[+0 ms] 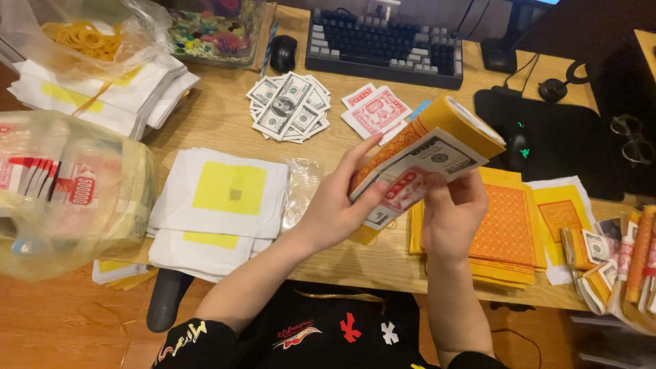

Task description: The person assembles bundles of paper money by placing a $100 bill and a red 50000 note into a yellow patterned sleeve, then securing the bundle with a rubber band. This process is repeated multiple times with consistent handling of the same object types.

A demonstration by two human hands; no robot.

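Both hands hold one thick bundle of paper [424, 154] above the wooden desk [219, 123]: yellow-orange sheets wrapped with a banknote-style sheet and a red-printed slip on the outside. My left hand [338, 205] grips its lower left side, fingers spread over the front. My right hand [454, 212] supports it from below and behind. The bundle tilts up toward the right. Directly under it lie flat orange and yellow patterned sheets [509, 229].
White sheets with yellow squares [222, 198] are stacked left of my hands. A fan of banknote-style papers [290, 106] and red-printed slips [376, 113] lie farther back. Keyboard [383, 44], mouse [282, 53], plastic bags [68, 191], and rolled bundles [618, 263] surround the desk.
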